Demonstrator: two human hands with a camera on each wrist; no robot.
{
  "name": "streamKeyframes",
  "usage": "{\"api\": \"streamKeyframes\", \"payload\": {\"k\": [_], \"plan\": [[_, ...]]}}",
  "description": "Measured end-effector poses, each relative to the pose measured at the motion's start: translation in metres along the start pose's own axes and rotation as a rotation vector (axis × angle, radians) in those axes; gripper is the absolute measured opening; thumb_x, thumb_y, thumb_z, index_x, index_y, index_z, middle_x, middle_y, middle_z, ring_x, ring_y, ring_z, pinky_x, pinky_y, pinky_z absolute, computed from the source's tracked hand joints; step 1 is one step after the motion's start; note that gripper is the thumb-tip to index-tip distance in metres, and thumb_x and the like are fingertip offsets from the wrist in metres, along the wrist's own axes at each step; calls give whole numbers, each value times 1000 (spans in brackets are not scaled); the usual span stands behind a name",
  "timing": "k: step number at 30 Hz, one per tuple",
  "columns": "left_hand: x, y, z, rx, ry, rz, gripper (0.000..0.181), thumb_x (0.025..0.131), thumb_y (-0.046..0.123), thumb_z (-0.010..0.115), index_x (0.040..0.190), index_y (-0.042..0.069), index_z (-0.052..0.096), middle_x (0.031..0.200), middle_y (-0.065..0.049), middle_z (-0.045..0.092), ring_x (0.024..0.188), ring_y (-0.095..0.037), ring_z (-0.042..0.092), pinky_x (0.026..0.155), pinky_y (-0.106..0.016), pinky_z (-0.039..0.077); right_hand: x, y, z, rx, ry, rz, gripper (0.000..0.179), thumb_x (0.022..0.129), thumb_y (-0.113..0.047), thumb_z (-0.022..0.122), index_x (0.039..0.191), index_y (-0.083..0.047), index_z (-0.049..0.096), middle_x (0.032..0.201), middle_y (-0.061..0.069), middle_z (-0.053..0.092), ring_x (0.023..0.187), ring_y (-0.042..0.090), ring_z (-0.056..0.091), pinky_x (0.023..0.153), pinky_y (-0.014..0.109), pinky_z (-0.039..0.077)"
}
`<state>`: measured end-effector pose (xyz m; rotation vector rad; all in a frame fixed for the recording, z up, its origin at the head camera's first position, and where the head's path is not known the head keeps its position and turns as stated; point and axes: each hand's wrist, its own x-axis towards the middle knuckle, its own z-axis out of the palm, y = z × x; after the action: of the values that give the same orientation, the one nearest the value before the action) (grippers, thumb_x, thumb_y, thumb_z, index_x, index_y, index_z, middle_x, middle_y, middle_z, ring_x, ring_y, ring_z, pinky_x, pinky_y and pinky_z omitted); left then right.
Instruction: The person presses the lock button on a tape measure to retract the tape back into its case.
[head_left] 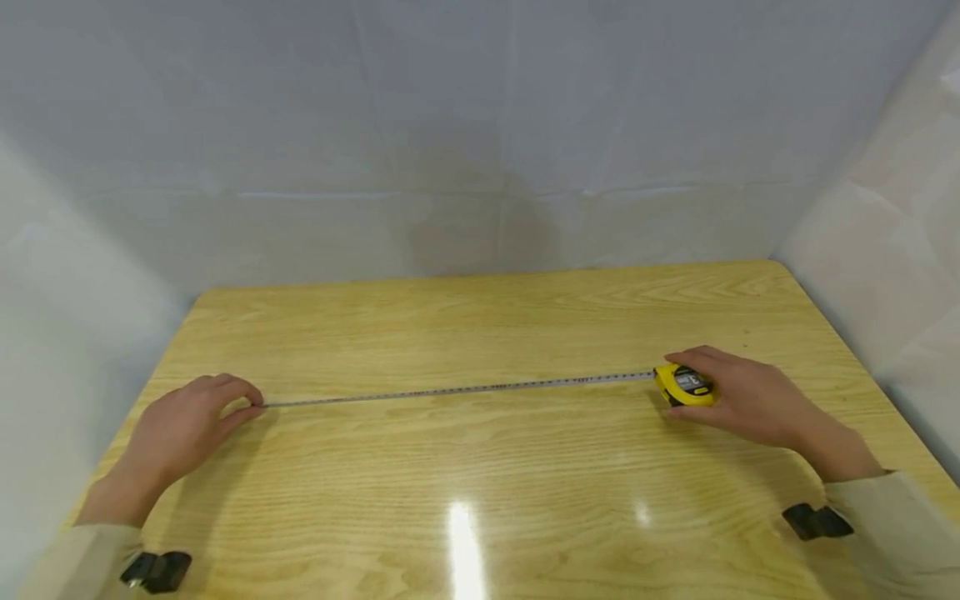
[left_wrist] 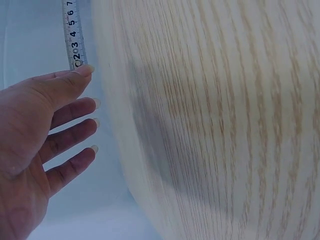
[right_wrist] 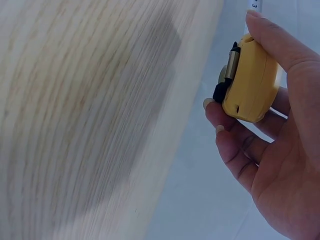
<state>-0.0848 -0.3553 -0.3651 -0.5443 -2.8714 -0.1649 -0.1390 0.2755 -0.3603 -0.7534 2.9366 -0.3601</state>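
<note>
So the tape stretched side to side over the table, hand to hand. Left hand had its grip pinching the free end; right hand curled round the yellow case. Honestly couldn't tell if the case touched the table.

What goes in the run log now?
left hand: pinches end of thin pale marked tape | right hand: holds rounded yellow-and-black tape-measure case | tape: extended between hands
</note>
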Motion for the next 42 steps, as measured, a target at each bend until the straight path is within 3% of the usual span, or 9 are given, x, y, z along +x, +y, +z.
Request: {"api": "streamKeyframes", "payload": {"k": [20, 30, 42], "plan": [[1, 4, 2, -4, 0, 31, 17, 76, 12, 79, 88, 19, 70, 95, -5, 68, 77, -27, 64, 54, -40, 50, 6, -14, 2, -7, -7, -29, 77, 81, -60, 66, 136, -9, 52, 132, 17, 52, 93, 23, 61, 65, 39, 50], [1, 7, 2, -14, -30, 20, 14, 78, 13, 77, 89, 19, 70, 96, -5, 68, 81, -28, 64, 59, -44, 52, 12, -21, 6, -3, -5, -27, 76, 81, -61, 66, 135, -9, 53, 132, 16, 53, 99, 26, 61, 70, 42, 51], [3, 14, 2, -13, -21, 32, 15, 77, 13, 78, 88, 19, 70, 95, -2, 68, 80, -26, 64, 59, -44, 52, 18, -31, 9, 8, -2, -51, 75, 81, -61, 66, 135, -10, 54, 132, 13, 54, 96, 22, 61, 70, 40, 50]]}}
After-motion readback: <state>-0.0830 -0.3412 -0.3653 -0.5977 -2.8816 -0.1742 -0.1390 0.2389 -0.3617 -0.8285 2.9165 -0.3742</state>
